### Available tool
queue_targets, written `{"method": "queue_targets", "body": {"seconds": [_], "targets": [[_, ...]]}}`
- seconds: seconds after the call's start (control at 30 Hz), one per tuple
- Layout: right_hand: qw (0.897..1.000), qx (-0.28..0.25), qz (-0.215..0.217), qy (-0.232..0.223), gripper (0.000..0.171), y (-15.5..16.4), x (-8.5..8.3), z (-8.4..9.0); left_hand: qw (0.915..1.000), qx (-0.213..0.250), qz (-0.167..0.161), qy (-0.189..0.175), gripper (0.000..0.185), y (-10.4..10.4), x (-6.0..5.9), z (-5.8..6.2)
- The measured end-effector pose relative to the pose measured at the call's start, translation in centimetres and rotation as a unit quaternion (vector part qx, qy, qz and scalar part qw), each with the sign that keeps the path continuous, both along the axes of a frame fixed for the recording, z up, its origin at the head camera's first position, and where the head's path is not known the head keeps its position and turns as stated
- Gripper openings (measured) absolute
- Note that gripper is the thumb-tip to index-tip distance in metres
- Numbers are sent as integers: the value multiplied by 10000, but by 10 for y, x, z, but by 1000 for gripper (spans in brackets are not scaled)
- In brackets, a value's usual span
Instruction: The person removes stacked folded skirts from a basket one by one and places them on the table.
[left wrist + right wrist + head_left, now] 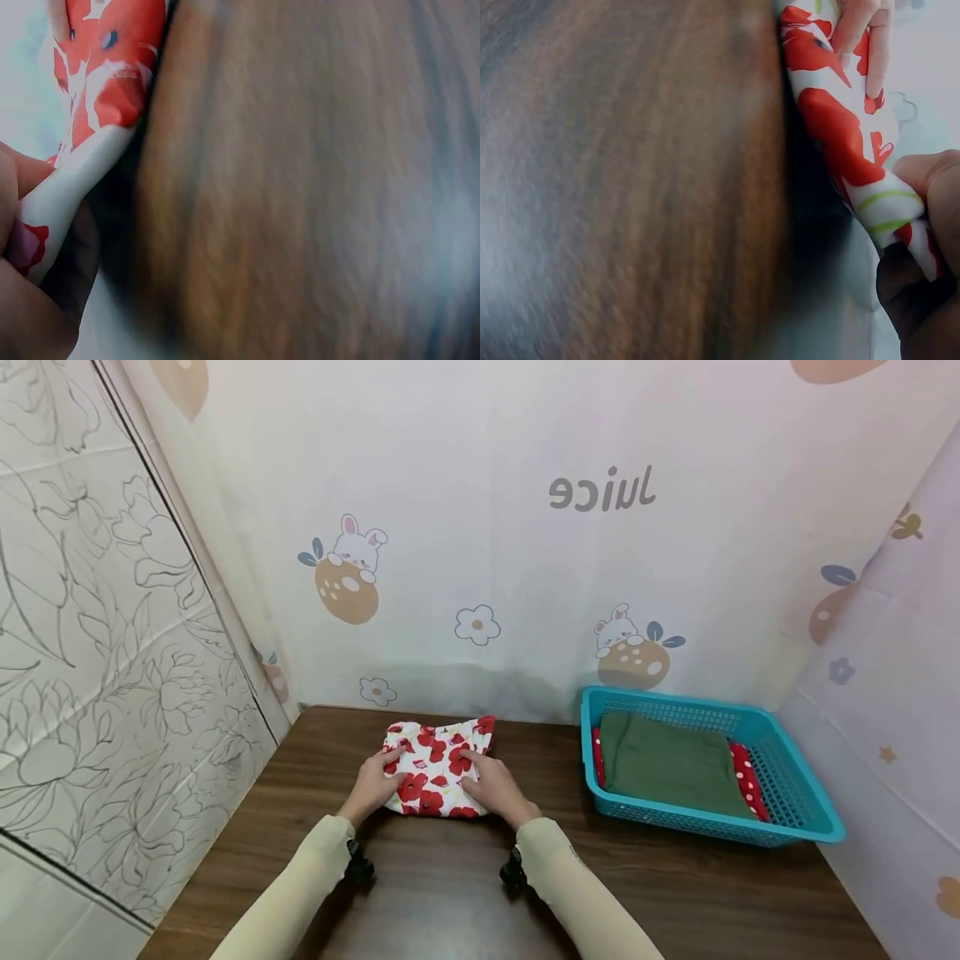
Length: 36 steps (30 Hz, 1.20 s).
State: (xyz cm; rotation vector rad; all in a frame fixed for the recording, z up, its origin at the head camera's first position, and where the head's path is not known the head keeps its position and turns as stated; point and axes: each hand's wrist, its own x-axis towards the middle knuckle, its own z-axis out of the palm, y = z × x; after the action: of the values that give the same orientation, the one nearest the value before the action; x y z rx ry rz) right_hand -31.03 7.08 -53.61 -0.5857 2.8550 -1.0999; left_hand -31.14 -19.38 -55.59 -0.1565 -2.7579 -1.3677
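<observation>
A folded white cloth (435, 770) printed with red poppies is between both hands, over the far left half of the table. My left hand (377, 783) grips its left side. On the opposite side, my right hand (497, 787) holds the other edge. In the left wrist view the cloth's white fold (90, 161) runs between the thumb and the fingers curled under it. The right wrist view shows the same pinch, with the cloth's corner (889, 206) between thumb and fingers. A loose flap sticks up at the far right corner.
A blue plastic basket (806, 785) stands on the right of the brown wooden table (300, 777). Folded dark green cloth (667, 764) lies in it over red polka-dot cloth (746, 781). Printed curtains (480, 527) enclose the table at the back and sides.
</observation>
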Motion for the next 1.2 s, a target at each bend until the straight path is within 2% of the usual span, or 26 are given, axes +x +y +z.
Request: {"method": "queue_targets", "body": {"seconds": [0.17,0.33,0.5,0.77,1.0,1.2], "targets": [[9997,226,127,46,53,-10,-1,-4,9993,-287,107,-193,55,-12,-2,-4],[9994,239,219,89,55,-14,-2,-8,9993,-247,151,-231,54,-18,-5,-4],[9993,322,157,-58,53,-15,0,-16,9981,-319,236,-479,55,-22,-5,-6],[9996,-29,53,-258,52,-19,-2,-19,9978,-403,290,-444,54,-31,-8,-5],[9991,-74,39,-419,55,-24,-6,-19,9967,-585,282,-488,54,-41,-8,-1],[9987,-72,56,-500,55,-29,-10,-17,9951,-847,163,-483,54,-46,-15,-1]]}}
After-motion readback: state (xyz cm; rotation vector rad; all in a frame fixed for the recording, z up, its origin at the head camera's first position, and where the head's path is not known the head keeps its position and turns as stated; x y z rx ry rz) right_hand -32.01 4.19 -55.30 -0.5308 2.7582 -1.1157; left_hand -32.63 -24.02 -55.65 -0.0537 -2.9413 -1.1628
